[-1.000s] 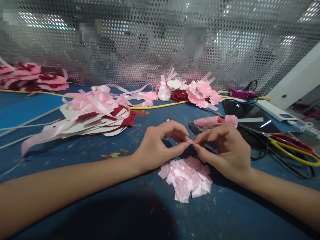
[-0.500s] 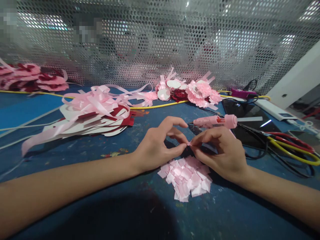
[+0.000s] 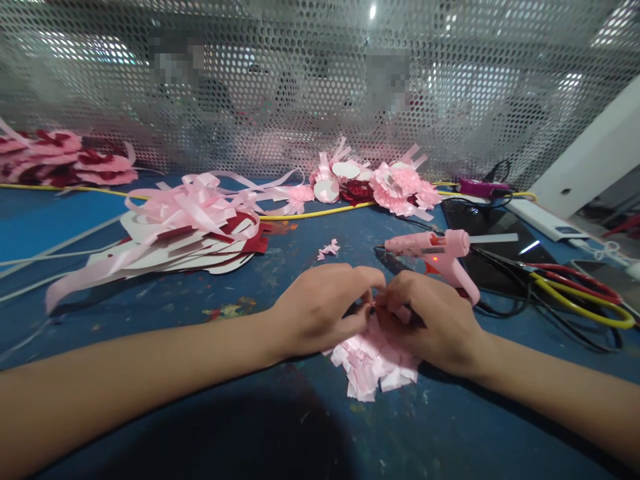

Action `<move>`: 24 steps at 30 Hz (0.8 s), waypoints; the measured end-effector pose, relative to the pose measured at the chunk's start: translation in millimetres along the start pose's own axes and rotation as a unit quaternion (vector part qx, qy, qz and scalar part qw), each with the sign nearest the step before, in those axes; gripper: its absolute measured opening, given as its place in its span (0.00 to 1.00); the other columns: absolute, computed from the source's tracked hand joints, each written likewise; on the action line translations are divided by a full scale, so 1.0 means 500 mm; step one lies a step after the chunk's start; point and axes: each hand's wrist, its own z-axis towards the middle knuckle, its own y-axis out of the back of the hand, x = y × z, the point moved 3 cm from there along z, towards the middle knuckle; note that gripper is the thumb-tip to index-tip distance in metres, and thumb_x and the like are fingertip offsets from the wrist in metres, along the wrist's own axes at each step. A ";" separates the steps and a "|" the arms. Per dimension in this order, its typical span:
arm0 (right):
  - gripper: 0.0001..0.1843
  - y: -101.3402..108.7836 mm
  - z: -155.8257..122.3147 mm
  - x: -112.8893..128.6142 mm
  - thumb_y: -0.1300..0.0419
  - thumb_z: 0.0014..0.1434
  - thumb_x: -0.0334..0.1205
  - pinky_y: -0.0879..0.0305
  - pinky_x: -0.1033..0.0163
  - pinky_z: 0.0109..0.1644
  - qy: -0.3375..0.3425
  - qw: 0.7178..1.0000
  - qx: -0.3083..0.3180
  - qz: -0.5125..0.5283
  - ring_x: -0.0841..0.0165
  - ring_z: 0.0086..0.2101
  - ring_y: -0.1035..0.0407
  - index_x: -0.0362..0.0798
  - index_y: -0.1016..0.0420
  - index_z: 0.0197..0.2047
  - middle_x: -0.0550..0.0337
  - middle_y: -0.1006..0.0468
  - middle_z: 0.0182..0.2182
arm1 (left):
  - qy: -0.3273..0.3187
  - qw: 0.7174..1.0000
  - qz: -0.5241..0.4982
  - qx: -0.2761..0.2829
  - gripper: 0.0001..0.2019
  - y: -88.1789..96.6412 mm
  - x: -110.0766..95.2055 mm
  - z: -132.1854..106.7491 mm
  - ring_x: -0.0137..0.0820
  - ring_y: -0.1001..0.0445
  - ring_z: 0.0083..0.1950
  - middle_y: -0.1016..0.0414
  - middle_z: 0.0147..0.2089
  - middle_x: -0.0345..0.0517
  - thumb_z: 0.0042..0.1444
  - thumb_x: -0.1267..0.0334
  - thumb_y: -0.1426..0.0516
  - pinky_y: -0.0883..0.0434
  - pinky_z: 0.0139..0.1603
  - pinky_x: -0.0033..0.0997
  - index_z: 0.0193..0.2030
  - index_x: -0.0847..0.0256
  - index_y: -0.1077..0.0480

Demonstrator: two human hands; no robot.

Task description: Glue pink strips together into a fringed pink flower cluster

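My left hand (image 3: pixel 320 310) and my right hand (image 3: pixel 430 320) meet fingertip to fingertip just above a pile of small pink ribbon squares (image 3: pixel 373 367) on the blue table (image 3: pixel 200 427). Both hands are curled, pinching a tiny pink ribbon piece (image 3: pixel 373 308) between them, mostly hidden by the fingers. A pink glue gun (image 3: pixel 435 250) stands right behind my right hand, nozzle pointing left. A small folded pink ribbon bit (image 3: pixel 329 249) lies on the table behind my left hand.
A heap of pink ribbon loops on white and red card shapes (image 3: pixel 185 223) lies at the left. Finished pink flowers (image 3: pixel 395 183) sit at the back by a perforated metal screen (image 3: pixel 300 87). Yellow and red cables (image 3: pixel 585 300) and a dark tablet (image 3: pixel 490 227) lie at the right.
Both hands have dropped lower and closer to the pile, fingers curling tighter round the ribbon piece. The glue gun shows fully now.
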 end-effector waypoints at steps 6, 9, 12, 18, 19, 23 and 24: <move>0.08 -0.001 -0.004 0.002 0.48 0.59 0.30 0.43 0.66 0.26 0.024 1.000 -0.007 -0.013 0.72 0.24 0.39 0.48 0.41 0.29 0.62 0.33 0.23 | -0.030 0.997 0.056 0.041 0.05 -0.001 -0.003 0.000 0.29 0.30 0.31 0.28 0.28 0.39 0.55 0.71 0.48 0.33 0.33 0.26 0.37 0.59 0.38; 0.07 -0.002 -0.004 -0.001 0.48 0.59 0.29 0.43 0.65 0.28 0.024 0.999 -0.008 -0.021 0.71 0.26 0.39 0.48 0.40 0.30 0.61 0.31 0.24 | -0.056 0.995 0.055 0.056 0.03 -0.004 -0.001 0.000 0.30 0.31 0.31 0.28 0.28 0.40 0.56 0.70 0.49 0.33 0.33 0.26 0.36 0.59 0.38; 0.08 -0.001 -0.002 -0.001 0.47 0.59 0.29 0.42 0.64 0.29 0.038 0.999 -0.004 -0.038 0.70 0.26 0.39 0.48 0.40 0.29 0.60 0.31 0.23 | -0.075 0.994 0.055 0.063 0.02 -0.008 0.001 -0.001 0.30 0.32 0.30 0.29 0.27 0.41 0.58 0.70 0.50 0.33 0.33 0.26 0.36 0.60 0.39; 0.06 0.004 0.002 0.008 0.46 0.59 0.29 0.37 0.61 0.35 0.081 0.995 0.000 -0.050 0.67 0.33 0.34 0.47 0.36 0.31 0.58 0.24 0.30 | -0.098 0.993 0.034 0.059 0.03 -0.005 -0.001 -0.003 0.29 0.31 0.30 0.29 0.27 0.42 0.57 0.71 0.51 0.32 0.32 0.28 0.34 0.60 0.39; 0.05 0.006 0.002 0.010 0.46 0.59 0.29 0.37 0.61 0.37 0.089 0.995 -0.001 -0.047 0.67 0.34 0.33 0.47 0.35 0.32 0.57 0.23 0.32 | -0.079 0.995 0.025 0.056 0.03 -0.004 -0.001 -0.003 0.29 0.30 0.30 0.29 0.27 0.41 0.56 0.71 0.50 0.32 0.32 0.27 0.34 0.60 0.39; 0.07 0.013 0.004 0.009 0.46 0.59 0.27 0.35 0.61 0.38 0.085 0.996 -0.008 -0.037 0.67 0.36 0.31 0.48 0.36 0.32 0.58 0.22 0.34 | 0.051 0.997 -0.055 -0.012 0.13 0.004 0.007 0.000 0.25 0.25 0.32 0.26 0.31 0.36 0.50 0.75 0.44 0.30 0.35 0.23 0.41 0.58 0.40; 0.08 0.015 0.005 0.008 0.46 0.59 0.27 0.35 0.61 0.38 0.075 0.996 -0.015 -0.036 0.68 0.35 0.31 0.49 0.36 0.31 0.58 0.22 0.34 | 0.076 0.994 -0.080 -0.025 0.16 0.003 0.010 0.000 0.24 0.25 0.32 0.25 0.32 0.35 0.50 0.75 0.43 0.30 0.36 0.22 0.43 0.58 0.42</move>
